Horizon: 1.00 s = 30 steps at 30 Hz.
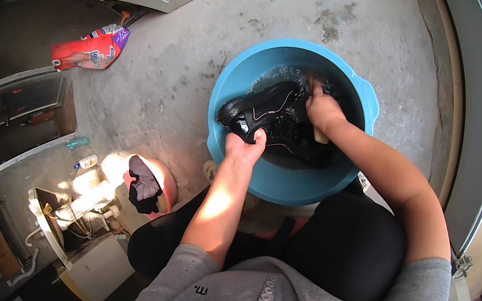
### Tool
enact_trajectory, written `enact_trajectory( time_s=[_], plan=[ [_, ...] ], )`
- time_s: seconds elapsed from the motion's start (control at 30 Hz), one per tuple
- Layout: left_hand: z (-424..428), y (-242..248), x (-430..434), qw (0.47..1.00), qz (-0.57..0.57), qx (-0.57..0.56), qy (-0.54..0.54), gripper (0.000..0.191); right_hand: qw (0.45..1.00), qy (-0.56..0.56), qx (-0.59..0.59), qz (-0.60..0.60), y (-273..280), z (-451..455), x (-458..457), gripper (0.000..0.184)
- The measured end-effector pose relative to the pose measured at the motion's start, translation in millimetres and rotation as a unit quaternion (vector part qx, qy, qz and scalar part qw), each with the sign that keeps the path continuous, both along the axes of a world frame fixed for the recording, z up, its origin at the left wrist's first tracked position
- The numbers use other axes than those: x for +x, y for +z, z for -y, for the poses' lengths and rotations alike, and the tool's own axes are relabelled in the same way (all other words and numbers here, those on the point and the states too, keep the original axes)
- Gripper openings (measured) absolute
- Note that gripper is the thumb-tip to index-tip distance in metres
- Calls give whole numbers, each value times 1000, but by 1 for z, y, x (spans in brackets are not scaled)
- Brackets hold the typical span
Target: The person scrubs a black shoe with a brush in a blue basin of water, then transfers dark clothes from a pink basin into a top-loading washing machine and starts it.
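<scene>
A large blue plastic basin (281,194) holding water stands on the floor between my knees. My left hand (246,144) grips a black shoe (259,104) at its collar, with the heel near the basin's left wall. A second dark shoe (302,148) seems to lie lower in the water. My right hand (322,109) is closed around the handle of a brush (320,136), whose pale end sticks out below the palm. The brush's far end is at the water by the first shoe's toe, where bubbles show; its bristles are hidden.
To the left, a pink bucket (170,186) holds dark cloth (142,182). Two bottles (87,161) lie beyond it, near a white sewing machine (88,205). A red and purple plastic bag (92,49) lies at upper left. A door frame (475,115) runs along the right.
</scene>
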<state>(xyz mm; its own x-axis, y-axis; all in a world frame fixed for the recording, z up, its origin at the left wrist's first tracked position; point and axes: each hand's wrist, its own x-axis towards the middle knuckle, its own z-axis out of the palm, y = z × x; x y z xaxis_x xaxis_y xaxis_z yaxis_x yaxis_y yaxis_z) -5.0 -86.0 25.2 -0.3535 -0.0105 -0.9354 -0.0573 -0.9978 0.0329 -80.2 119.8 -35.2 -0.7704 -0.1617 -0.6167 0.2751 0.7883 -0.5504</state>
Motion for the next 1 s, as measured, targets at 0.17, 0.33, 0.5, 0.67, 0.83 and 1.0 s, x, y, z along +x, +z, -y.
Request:
enact_trajectory(
  time_s=[0.17, 0.33, 0.5, 0.67, 0.83, 1.0],
  plan=[
    [-1, -1, -2, 999, 7, -23, -23, 18, 991, -37, -126, 30, 17, 14, 24, 60],
    [-2, 2, -5, 997, 13, -39, -70, 20, 958, 147, -215, -120, 63, 25, 44, 67],
    [-2, 4, -3, 996, 16, -42, -80, 20, 998, 47, -42, 10, 23, 6, -3, 60],
    [7, -5, 1, 994, -16, -53, -95, 19, 996, -65, -51, 42, -13, -5, 7, 56],
    [22, -2, 5, 980, 2, -127, -155, 19, 973, 78, -217, 26, 75, 3, 17, 56],
    [14, 18, -7, 941, 9, -225, -251, 24, 951, 164, -221, -139, 67, -3, 25, 56]
  ],
)
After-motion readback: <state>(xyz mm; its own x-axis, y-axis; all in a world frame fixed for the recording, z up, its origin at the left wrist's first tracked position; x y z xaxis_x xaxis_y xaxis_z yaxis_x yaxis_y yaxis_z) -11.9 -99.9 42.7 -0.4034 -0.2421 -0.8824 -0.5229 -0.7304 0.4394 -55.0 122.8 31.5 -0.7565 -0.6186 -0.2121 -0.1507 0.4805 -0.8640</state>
